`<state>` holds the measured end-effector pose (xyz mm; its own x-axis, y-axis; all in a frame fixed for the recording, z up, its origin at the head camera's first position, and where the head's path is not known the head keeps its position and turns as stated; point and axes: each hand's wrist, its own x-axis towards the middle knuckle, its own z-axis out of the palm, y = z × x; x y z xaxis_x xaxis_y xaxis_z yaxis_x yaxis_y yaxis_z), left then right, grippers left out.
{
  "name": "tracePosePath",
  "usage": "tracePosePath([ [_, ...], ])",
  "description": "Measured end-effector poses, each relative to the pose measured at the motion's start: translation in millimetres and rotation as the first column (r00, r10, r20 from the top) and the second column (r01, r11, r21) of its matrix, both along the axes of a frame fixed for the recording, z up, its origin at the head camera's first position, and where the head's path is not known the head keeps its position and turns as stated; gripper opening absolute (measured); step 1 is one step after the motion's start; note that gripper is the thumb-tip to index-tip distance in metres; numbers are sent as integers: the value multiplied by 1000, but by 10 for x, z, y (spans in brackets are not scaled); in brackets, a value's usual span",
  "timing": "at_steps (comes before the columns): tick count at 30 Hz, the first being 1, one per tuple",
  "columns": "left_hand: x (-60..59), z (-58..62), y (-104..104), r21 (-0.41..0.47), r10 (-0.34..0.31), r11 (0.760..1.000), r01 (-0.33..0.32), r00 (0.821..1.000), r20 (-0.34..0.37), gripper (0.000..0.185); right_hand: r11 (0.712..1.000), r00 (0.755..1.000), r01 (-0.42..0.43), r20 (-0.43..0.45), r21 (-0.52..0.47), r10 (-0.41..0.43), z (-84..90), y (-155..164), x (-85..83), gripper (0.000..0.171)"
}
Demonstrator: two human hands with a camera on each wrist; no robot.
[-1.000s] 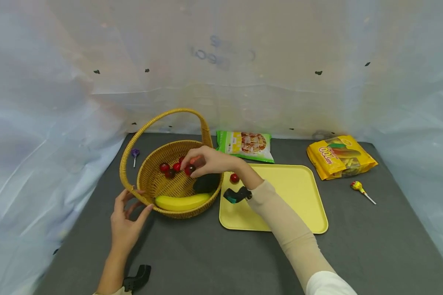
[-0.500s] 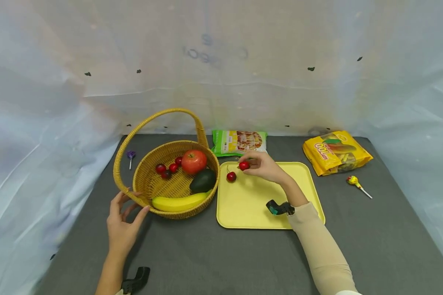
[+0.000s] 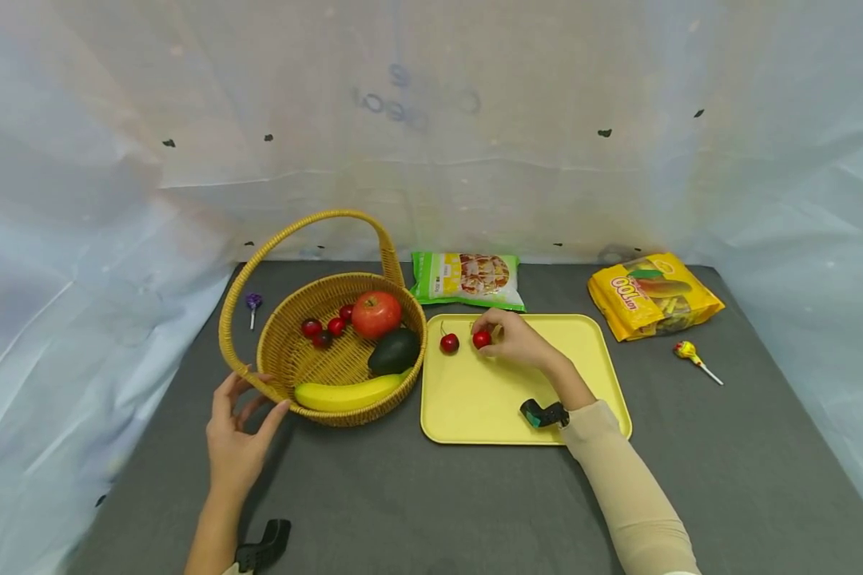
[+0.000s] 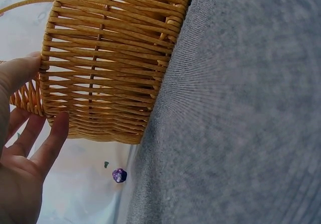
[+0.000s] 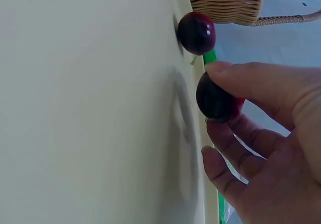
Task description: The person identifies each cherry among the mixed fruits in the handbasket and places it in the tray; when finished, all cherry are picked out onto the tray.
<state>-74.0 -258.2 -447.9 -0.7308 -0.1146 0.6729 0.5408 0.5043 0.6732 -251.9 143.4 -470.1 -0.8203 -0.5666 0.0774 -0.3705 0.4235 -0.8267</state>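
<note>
A person's left hand point(image 3: 236, 447) is resting with straight, relaxed fingers against the near rim of a wicker basket point(image 3: 280, 375) on the grey worktop point(image 3: 403, 503). Farther on, the right hand point(image 3: 521, 342) is pinching a red cherry point(image 3: 482, 339) in its fingertip grip, low over the far part of a yellow tray point(image 3: 590, 399). A second cherry point(image 3: 449, 343) is lying on the tray just beside it. Inside the basket are lying a banana point(image 3: 345, 394), an avocado point(image 3: 395, 351), a tomato point(image 3: 376, 314) and more cherries point(image 3: 324, 327).

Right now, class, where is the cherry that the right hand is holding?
In the head view, the cherry is pinched by the right hand over the yellow tray's far left corner, just right of another cherry.
</note>
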Motion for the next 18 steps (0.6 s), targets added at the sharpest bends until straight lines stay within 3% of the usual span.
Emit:
tracePosePath([
  [11,-10,0,2,0,-15,1000,15,1000,-15,80,1000,1000,0,-4,17,0,-60,-16,-2,31],
  [18,-23,-14,-11,14,-36,999,37,999,-31,78,1000,1000,4,17,-1,-4,0,-16,41,39],
])
